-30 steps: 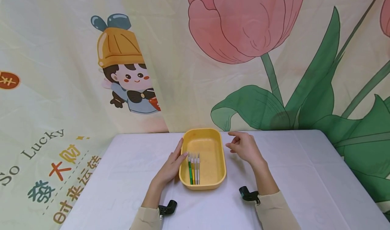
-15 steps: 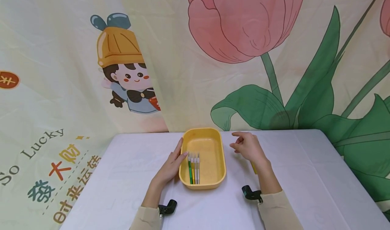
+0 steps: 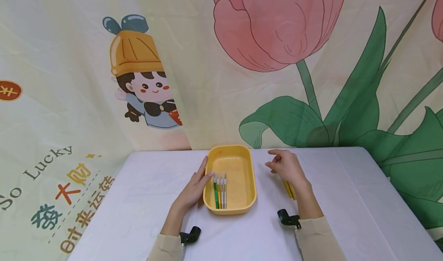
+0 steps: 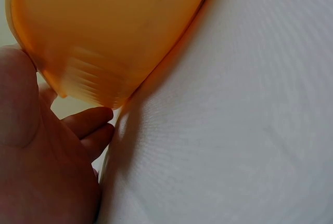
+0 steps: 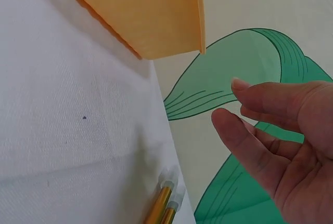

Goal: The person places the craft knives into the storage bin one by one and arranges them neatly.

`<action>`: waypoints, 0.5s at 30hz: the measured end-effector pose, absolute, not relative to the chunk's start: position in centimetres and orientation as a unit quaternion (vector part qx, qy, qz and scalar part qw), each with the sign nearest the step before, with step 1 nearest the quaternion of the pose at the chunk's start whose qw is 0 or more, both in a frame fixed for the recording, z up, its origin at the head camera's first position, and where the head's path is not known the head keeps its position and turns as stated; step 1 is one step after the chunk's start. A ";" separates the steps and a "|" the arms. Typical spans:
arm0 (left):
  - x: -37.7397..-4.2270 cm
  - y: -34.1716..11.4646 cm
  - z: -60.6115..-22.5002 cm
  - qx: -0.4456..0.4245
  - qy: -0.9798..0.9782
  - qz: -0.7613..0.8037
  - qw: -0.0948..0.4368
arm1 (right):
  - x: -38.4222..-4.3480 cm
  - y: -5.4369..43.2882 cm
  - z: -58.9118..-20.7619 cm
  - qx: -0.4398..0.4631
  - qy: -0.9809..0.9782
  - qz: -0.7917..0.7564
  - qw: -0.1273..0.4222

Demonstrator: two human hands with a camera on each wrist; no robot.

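In the head view my left hand (image 3: 194, 187) holds the left side of the yellow tray (image 3: 254, 184), the thumb over its rim and the fingers along the outer wall. The left wrist view shows the fingertips (image 4: 104, 128) against the tray's underside edge. Several slim pen-like tools (image 3: 220, 195) with clear caps lie side by side in the tray, green, yellow and silver. To the right hovers my right hand (image 3: 285, 167), holding nothing, with a gap between thumb and forefinger. Below it, two yellow pen-like tools (image 3: 289, 190) lie on the table, partly hidden by the wrist.
A white cloth covers the table (image 3: 346, 199), whose far edge meets a printed backdrop (image 3: 207, 99) with a tulip and a cartoon figure. Small black cameras (image 3: 191, 236) sit on both wrists.
My right hand has drifted right, away from the tray, uncovering the two yellow pen-like tools beneath it. The left hand and tray have stayed in place.
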State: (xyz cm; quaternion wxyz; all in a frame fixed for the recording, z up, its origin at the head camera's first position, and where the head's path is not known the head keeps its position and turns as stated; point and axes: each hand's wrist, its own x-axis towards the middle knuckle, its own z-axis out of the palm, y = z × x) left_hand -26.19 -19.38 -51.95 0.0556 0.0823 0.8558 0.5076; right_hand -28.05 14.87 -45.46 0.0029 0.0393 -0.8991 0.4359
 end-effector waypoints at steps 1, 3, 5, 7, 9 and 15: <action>-26.2 -19.4 -51.9 0.080 0.856 0.507 0.057 | -28.1 15.0 -45.5 0.038 -0.900 0.435 0.003; -26.2 -19.4 -51.9 0.080 0.856 0.507 0.058 | -28.1 15.2 -45.5 0.034 -0.900 0.434 0.003; -26.1 -19.4 -51.9 0.079 0.857 0.505 0.059 | -28.1 15.3 -45.6 0.030 -0.901 0.433 0.002; -26.1 -19.4 -51.9 0.080 0.858 0.504 0.058 | -28.1 15.5 -45.7 0.026 -0.902 0.431 0.002; -26.1 -19.4 -51.9 0.081 0.858 0.503 0.057 | -28.2 15.6 -45.8 0.024 -0.904 0.426 0.003; -26.1 -19.4 -52.0 0.079 0.859 0.502 0.059 | -28.3 16.1 -46.0 0.011 -0.910 0.415 -0.004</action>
